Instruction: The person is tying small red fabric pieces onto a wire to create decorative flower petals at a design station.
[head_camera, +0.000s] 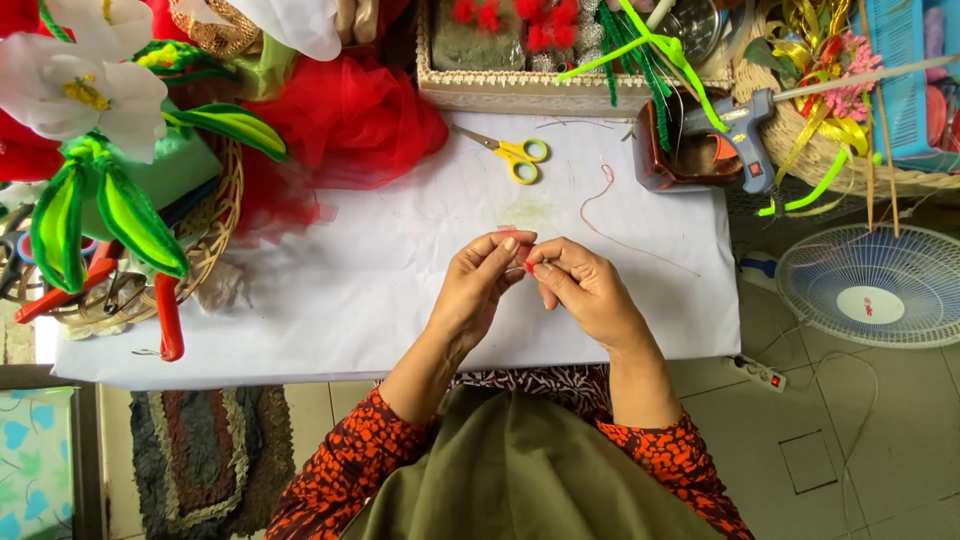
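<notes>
My left hand (482, 285) and my right hand (582, 290) meet over the white paper sheet (350, 270) that covers the table. Between the fingertips of both hands is a small red piece (528, 263), pinched from either side. It is mostly hidden by the fingers. A thin red thread (600, 215) lies curled on the paper just beyond my right hand.
Yellow-handled scissors (518, 156) lie at the back of the sheet. A glue gun (735, 130) rests on a brown dish (680, 160). Red tulle (340, 125) and cloth flowers (90, 90) crowd the left. A fan (875, 285) stands on the floor right.
</notes>
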